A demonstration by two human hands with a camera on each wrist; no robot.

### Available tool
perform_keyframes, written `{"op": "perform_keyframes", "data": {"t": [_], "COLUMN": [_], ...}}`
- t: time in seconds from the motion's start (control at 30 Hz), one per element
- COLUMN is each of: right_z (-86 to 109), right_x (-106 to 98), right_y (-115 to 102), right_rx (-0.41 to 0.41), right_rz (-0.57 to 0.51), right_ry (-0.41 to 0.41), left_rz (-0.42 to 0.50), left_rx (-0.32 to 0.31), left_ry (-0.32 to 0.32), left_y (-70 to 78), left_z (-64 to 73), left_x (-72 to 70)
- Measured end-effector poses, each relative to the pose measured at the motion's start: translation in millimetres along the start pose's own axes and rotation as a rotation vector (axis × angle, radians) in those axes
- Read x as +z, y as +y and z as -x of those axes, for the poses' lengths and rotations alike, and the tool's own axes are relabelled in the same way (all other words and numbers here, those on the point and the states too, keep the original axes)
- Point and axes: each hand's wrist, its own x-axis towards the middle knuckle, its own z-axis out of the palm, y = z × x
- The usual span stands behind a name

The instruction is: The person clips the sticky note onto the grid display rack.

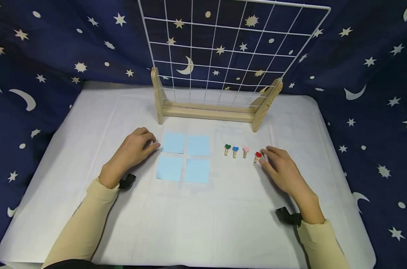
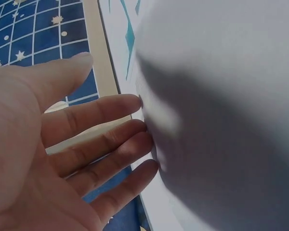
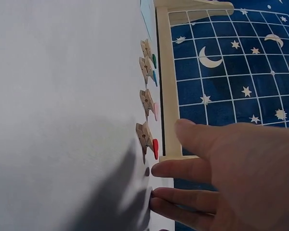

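Several light blue square paper notes (image 1: 198, 171) lie in a two-by-two block on the table. To their right stands a row of small wooden clothespins with heart tops: green (image 1: 227, 148), blue (image 1: 235, 150), pink (image 1: 245, 151) and red (image 1: 258, 155). My left hand (image 1: 134, 146) rests by the left edge of the notes; in the left wrist view its fingers (image 2: 111, 154) are extended with nothing held. My right hand (image 1: 281, 169) is just right of the red clothespin, thumb and forefinger on either side of it. The right wrist view shows those fingers (image 3: 188, 171) apart from the clothespin.
Behind the notes, a white wire grid (image 1: 220, 48) stands upright in a wooden base (image 1: 208, 113). A white cloth covers the table (image 1: 176, 228). Dark blue fabric (image 1: 368, 123) with stars and moons hangs around the back and sides.
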Motion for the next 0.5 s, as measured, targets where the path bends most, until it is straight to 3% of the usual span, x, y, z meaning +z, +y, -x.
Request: {"op": "perform_keyframes", "data": {"t": [0.2, 0.5], "right_z": [1.6, 1.9], "right_x": [2.8, 9.0], "right_y": [-1.3, -4.4], "right_rx": [-0.020, -0.044], "right_rz": [-0.030, -0.053], "right_ry": [0.042, 0.102], "left_rz": [0.016, 0.021], "left_rx": [-0.001, -0.029], "left_ry": [0.011, -0.029], "left_y": [4.7, 20.1], "left_z": [6.3, 14.4], "left_x": [4.3, 10.7]}}
